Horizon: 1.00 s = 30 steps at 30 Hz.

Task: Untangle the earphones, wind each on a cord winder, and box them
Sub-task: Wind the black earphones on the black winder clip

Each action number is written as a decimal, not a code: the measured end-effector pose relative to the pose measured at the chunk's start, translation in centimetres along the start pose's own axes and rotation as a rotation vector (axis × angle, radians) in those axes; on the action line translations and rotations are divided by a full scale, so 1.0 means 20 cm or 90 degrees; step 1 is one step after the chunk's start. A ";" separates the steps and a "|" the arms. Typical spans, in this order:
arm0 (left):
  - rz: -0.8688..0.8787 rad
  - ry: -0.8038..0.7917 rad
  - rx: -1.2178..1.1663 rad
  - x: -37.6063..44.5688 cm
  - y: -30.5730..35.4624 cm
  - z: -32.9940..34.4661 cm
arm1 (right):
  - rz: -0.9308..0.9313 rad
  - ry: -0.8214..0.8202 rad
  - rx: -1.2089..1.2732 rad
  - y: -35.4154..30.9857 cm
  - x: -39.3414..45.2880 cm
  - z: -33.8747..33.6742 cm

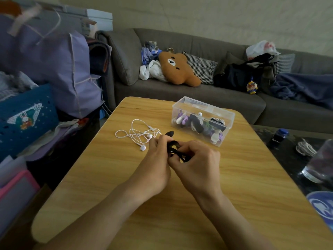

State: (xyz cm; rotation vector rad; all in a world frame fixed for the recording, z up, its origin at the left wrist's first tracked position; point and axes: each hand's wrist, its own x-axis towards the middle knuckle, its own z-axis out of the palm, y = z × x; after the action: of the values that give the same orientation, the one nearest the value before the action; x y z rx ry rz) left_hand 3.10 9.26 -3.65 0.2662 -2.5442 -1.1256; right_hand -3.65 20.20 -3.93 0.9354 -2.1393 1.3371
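Head view: wooden table (126,186) centre, clear box (203,121) at its far side already holding wound sets, parked within reach for drop-off; tangled white earphones (138,135) lie loose just left of the hands, likely queued next. Left hand (156,159) and right hand (196,159) both pinch a black cord and winder (173,146) between them, fingers curled tight, probably mid-wind. Fingers hide most of it, so can't separate cord from winder.

Earphones (139,134) lie left of box (202,120) on table (108,168)
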 end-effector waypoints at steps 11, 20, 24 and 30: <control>0.023 -0.016 -0.022 0.00 -0.02 -0.02 | 0.040 -0.079 0.072 0.04 0.04 -0.06; -0.030 -0.155 -0.065 0.03 -0.05 -0.13 | 0.066 -0.260 0.094 0.09 0.09 -0.19; -0.028 -0.174 -0.066 0.04 -0.05 -0.14 | 0.102 -0.273 0.088 0.10 0.09 -0.19; -0.047 -0.095 -0.115 0.04 -0.03 -0.07 | 0.080 -0.310 -0.015 0.05 0.08 -0.13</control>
State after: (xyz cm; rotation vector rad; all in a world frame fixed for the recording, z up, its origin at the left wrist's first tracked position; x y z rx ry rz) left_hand 2.87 7.67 -3.13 0.2405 -2.5548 -1.4444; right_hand -5.37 22.44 -2.39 1.2351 -2.6058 1.2291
